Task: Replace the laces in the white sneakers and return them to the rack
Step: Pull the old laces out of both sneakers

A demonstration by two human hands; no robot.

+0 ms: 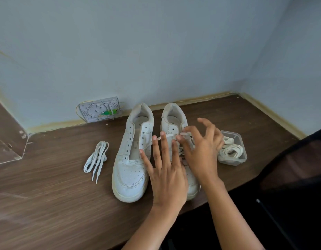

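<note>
Both hands hover over the right sneaker [174, 123] on a brown table [48, 195] in a pale-walled corner: left hand [166, 170] spread flat, right hand [201, 147] pinching its lace [166, 136]. Left sneaker [132, 156] is unlaced; tub [240, 139] right, loose laces [96, 157] left.

Brown wood tabletop [53, 192]: two white sneakers [130, 159], loose laces [96, 157], clear tub [233, 150].

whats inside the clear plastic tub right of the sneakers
The clear plastic tub holds loosely coiled white laces. Its left part is covered by the right hand, so how many laces there are, or whether anything else lies under them, cannot be seen.
</note>
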